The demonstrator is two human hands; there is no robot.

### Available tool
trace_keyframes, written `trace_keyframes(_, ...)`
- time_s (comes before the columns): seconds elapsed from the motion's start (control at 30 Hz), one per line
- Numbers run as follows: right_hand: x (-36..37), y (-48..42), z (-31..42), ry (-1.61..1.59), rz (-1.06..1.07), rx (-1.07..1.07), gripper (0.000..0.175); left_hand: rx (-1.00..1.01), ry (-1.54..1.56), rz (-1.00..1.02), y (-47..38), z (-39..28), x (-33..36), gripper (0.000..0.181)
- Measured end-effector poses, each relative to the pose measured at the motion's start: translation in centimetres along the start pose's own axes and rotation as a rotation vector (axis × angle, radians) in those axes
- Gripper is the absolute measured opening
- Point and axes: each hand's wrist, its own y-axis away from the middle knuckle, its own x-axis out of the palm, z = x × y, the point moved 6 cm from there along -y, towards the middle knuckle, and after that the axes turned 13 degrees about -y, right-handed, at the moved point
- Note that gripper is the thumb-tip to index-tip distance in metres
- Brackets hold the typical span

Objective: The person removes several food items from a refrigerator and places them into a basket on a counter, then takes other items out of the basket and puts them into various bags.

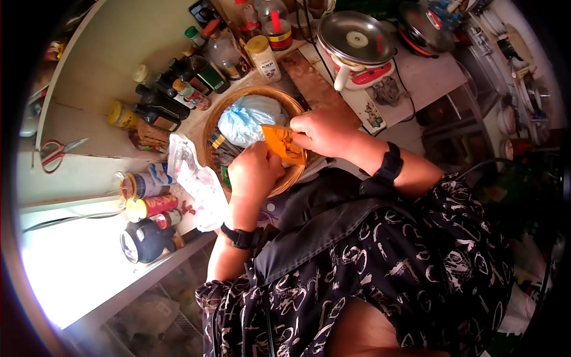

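Observation:
An orange packet [285, 143] is held between both hands above a round wicker basket [292, 96]. My right hand [321, 134] grips its upper right edge with thumb and fingers. My left hand [255, 167] pinches at its lower left side; the fingertips are partly hidden. In the basket lie a tied pale blue plastic bag [245, 118] and dark packets [223, 149]. A crumpled clear plastic bag [198, 183] lies left of the basket, close to my left wrist.
Sauce bottles [203, 71] and a white jar with a yellow lid [264, 60] stand behind the basket. A steel pan [356, 39] sits on a red and white appliance [370, 76] at the upper right. Scissors [60, 154] hang on the left wall. Jars [156, 205] stand at left.

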Motion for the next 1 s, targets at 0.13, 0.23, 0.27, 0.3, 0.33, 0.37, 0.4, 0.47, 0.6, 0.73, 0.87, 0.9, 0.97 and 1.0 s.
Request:
trace_keyframes(0.13, 1.2, -0.7, -0.5, -0.088, 0.012, -0.076, 0.021, 0.042, -0.086, 0.016, 0.1, -1.2, -1.3, 0.014)
trace_keyframes(0.23, 2.5, -1.5, 0.3, -0.152, 0.051, -0.115, 0.02, 0.245, 0.024, -0.098, 0.3, -2.3, -2.4, 0.014)
trace_keyframes(0.27, 2.8, -1.7, 0.3, -0.133, 0.059, -0.115, 0.019, 0.321, 0.105, -0.097, 0.2, -2.6, -2.4, 0.014)
trace_keyframes(0.3, 3.0, -1.9, 0.4, -0.112, 0.066, -0.114, 0.018, 0.399, 0.187, -0.097, 0.1, -2.8, -2.5, 0.015)
trace_keyframes(0.33, 2.9, -1.9, 0.3, -0.115, 0.059, -0.126, 0.019, 0.413, 0.235, -0.028, 0.1, -2.3, -2.1, 0.011)
trace_keyframes(0.37, 3.0, -2.0, 0.1, -0.115, 0.053, -0.132, 0.019, 0.418, 0.229, -0.031, 0.2, -1.6, -1.7, 0.011)
trace_keyframes(0.4, 3.3, -2.1, -0.3, -0.134, 0.075, -0.115, 0.02, 0.415, 0.217, 0.078, 0.4, -1.0, -0.5, 0.008)
trace_keyframes(0.47, 3.9, -2.1, -0.6, -0.187, 0.118, -0.105, 0.021, 0.405, 0.202, 0.198, 0.9, -0.6, 1.2, 0.008)
trace_keyframes(0.6, 4.8, -2.1, 0.5, -0.33, 0.188, -0.174, 0.023, 0.405, -0.166, 0.431, 1.2, 1.1, 4.8, 0.015)
trace_keyframes(0.73, 4.9, -3.3, -1.6, -0.518, 0.108, -0.144, 0.027, 0.272, -0.24, 0.51, 1.1, 3.4, 6.5, 0.018)
trace_keyframes(0.87, 7.2, -3.6, -9.5, -0.591, 0.163, 0.15, 0.034, 0.458, -0.034, 0.383, 0.8, 3.3, 8.5, 0.035)
trace_keyframes(0.9, 7.4, -3.2, -10.6, -0.593, 0.162, 0.141, 0.034, 0.456, -0.042, 0.38, 0.6, 3.4, 8.3, 0.035)
trace_keyframes(0.97, 8.3, -2.6, -13.1, -0.48, 0.126, 0.185, 0.045, 0.293, 0.16, 0.545, 0.7, 4.3, 9.4, 0.043)
trace_keyframes(1.0, 8.3, -2.5, -12.7, -0.53, 0.215, 0.255, 0.055, 0.286, 0.163, 0.545, 0.1, 3.6, 9.0, 0.043)
